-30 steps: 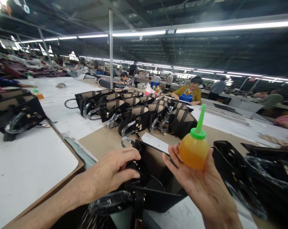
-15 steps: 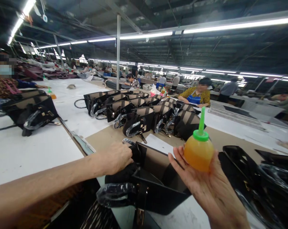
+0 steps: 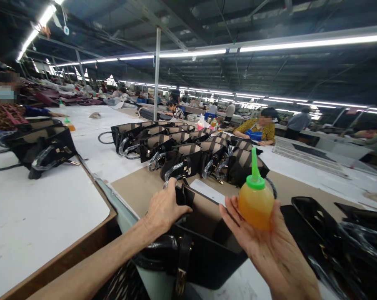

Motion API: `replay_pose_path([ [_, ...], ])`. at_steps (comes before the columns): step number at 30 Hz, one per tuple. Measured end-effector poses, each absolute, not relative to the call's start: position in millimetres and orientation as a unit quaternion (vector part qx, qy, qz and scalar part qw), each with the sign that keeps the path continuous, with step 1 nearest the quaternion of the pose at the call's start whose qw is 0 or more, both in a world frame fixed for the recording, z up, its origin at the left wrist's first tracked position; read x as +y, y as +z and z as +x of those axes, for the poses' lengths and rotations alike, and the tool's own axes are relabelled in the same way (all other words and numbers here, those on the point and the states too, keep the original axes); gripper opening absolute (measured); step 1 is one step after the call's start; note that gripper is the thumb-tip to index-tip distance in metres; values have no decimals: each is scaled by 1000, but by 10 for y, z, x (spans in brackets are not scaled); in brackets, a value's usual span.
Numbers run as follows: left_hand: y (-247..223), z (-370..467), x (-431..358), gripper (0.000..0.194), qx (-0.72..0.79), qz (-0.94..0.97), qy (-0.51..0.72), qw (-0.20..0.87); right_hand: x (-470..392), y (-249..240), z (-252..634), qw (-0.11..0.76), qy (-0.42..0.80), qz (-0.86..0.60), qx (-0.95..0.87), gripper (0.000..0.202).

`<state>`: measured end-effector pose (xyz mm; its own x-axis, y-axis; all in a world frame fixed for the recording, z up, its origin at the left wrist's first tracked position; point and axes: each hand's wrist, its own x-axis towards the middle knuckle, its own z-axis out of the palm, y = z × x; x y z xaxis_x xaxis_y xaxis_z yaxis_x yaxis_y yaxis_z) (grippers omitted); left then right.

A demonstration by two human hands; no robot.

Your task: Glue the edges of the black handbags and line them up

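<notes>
A black handbag (image 3: pixel 213 258) with a beige lining stands open at the table's near edge. My left hand (image 3: pixel 165 208) is at the bag's left end, thumb and fingers apart around its upper edge, so it has hold of the bag there. In my right hand (image 3: pixel 263 237), palm up, rests a round squeeze bottle (image 3: pixel 256 204) with orange-yellow liquid, a green collar and a green nozzle pointing up. The fingers of that hand reach toward the bag's right side. A plastic-wrapped handle and a strap with a metal clasp hang on the bag's near side.
Rows of black handbags (image 3: pixel 182 160) stand on the table beyond. More bags (image 3: pixel 47 146) are at the left, and black pieces (image 3: pixel 319 233) lie at the right. Another bottle (image 3: pixel 69 123) stands far left. People work at the left and across the table.
My left hand has moved right and up, and its fingers have spread from a closed grip. The bottle in my right hand has shifted slightly left and down.
</notes>
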<state>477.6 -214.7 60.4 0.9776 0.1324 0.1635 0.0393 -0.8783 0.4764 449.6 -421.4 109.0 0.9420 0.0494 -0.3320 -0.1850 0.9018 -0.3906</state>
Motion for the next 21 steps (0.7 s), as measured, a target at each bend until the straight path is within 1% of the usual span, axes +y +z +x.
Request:
replay_pose_path([
  [3, 628, 4840, -2220, 64, 35, 981, 92, 168, -4206, 1093, 4509, 959, 63, -217, 169, 51],
  [5, 628, 4897, -2256, 62, 29, 985, 98, 141, -4207, 1095, 4512, 959, 65, -222, 164, 50],
  [9, 604, 5001, -2285, 66, 39, 990, 100, 93, -4201, 1103, 4519, 959, 67, -233, 145, 52],
  [12, 574, 5023, -2279, 56, 34, 990, 120, 60, -4175, 1108, 4536, 959, 74, -238, 135, 56],
  [15, 550, 5006, -2270, 45, 5, 983, 177, 40, -4153, 1105, 4554, 958, 77, -242, 132, 60],
  [18, 522, 5001, -2255, 51, -11, 972, 225, 63, -4158, 1091, 4563, 959, 77, -239, 131, 62],
  [19, 503, 5008, -2243, 53, 1, 972, 219, 88, -4164, 1084, 4564, 959, 77, -238, 130, 63],
  [21, 444, 5037, -2207, 55, 47, 972, 142, 180, -4175, 1071, 4566, 960, 76, -238, 128, 65],
])
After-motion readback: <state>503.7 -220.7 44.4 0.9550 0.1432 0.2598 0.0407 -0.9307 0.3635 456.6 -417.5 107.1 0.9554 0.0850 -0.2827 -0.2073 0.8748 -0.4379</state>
